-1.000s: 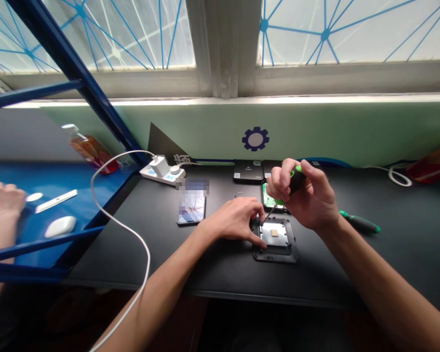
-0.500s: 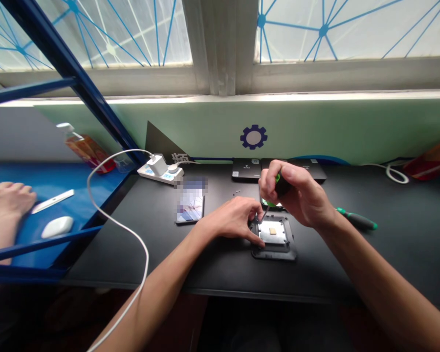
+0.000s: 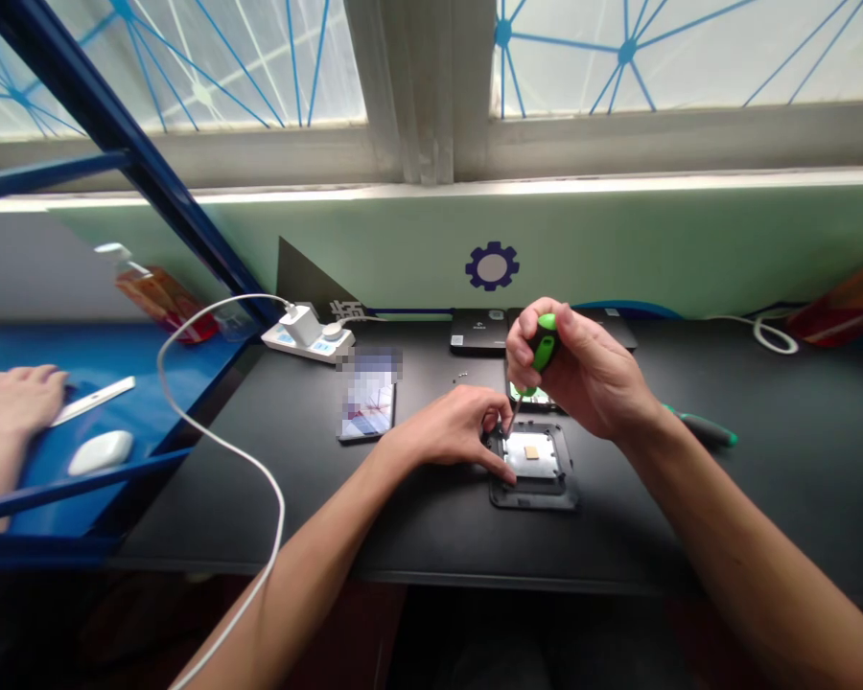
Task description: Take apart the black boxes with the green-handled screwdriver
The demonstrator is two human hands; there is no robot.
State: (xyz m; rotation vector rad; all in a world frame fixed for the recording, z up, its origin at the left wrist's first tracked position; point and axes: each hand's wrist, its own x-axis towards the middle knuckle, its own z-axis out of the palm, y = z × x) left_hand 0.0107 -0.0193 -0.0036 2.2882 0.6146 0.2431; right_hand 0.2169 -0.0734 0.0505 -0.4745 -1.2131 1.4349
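Observation:
A green and black screwdriver (image 3: 545, 347) is in my right hand (image 3: 582, 369), fingers and thumb wrapped round its handle. The shaft slants down to the upper left corner of a square black plastic casing (image 3: 536, 498), which lies flat on the desk. Set in the casing is a silver metal plate (image 3: 543, 468) with a small tan pad (image 3: 531, 452) at its middle. My left hand (image 3: 460, 425) grips the casing's left edge, thumb low and fingers near the screwdriver tip. Where exactly the tip meets the casing is too small to make out.
Behind my right hand lies an open device with a green circuit board (image 3: 539, 396). Black boxes (image 3: 478, 331) line the wall. A phone (image 3: 368, 398), tiny screws (image 3: 460, 376), another screwdriver (image 3: 709, 427) and a power strip (image 3: 309, 340) share the desk. Another person's hand (image 3: 18, 398) rests at left.
My right hand has rolled the screwdriver so more of its green handle shows, and the handle stands a little higher. My left hand keeps its place on the casing. The view has shifted slightly.

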